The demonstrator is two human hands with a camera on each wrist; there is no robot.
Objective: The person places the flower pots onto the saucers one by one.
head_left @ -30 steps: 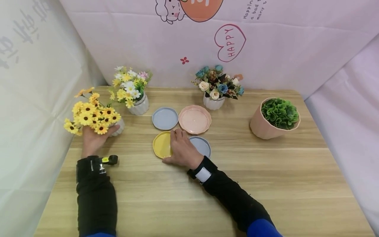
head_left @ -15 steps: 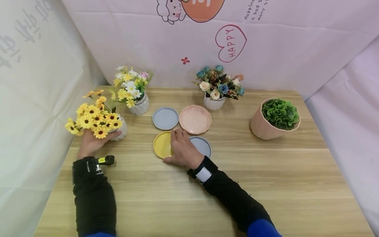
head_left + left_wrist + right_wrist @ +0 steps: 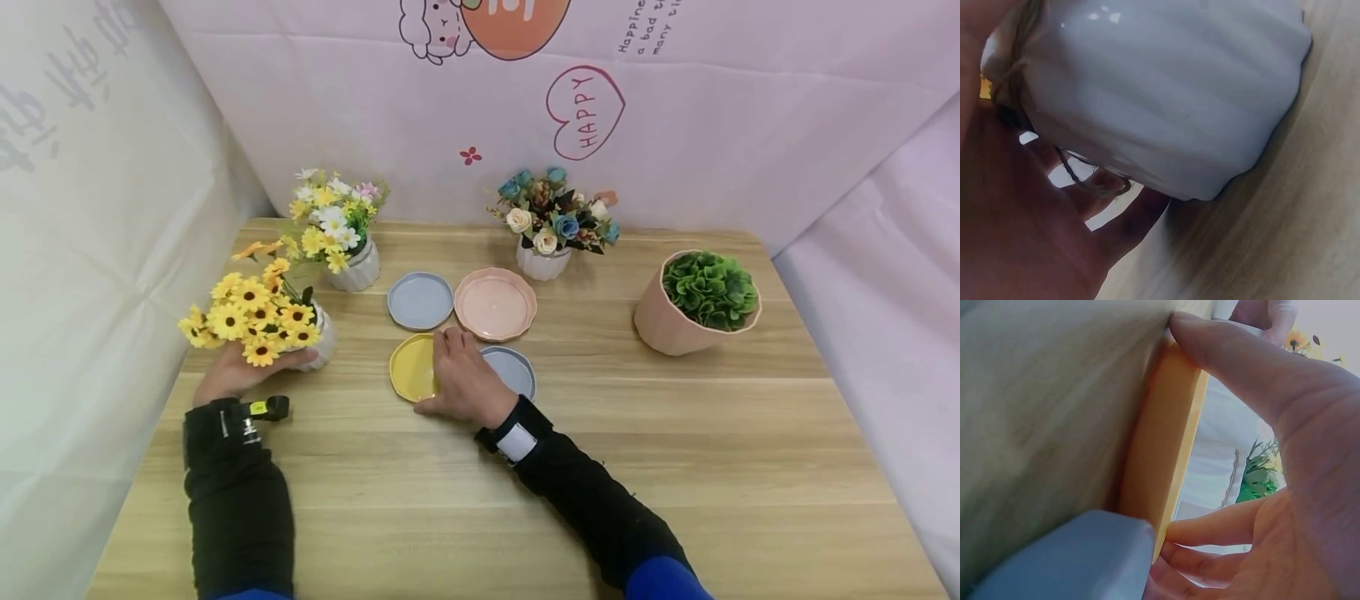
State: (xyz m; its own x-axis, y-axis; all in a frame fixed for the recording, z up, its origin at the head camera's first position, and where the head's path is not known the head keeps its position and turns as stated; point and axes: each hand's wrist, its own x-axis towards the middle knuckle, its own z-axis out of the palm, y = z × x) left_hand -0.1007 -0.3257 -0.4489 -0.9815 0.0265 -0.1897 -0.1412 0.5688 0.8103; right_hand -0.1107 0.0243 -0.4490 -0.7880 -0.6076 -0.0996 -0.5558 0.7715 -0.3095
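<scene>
The yellow dish (image 3: 410,369) was held at its rim between the thumb and fingers of the right hand (image 3: 467,379). Well to the left of the dish, the white pot (image 3: 325,340) of yellow daisies (image 3: 255,317) was gripped by the left hand (image 3: 242,372); whether its base touched the table (image 3: 390,508) could not be told. Just behind the dish, a blue-grey plate (image 3: 420,301) was placed. Immediately right of the dish, another bluish plate (image 3: 513,372) was partly hidden; farther right, a pink planter (image 3: 667,321) was seen.
</scene>
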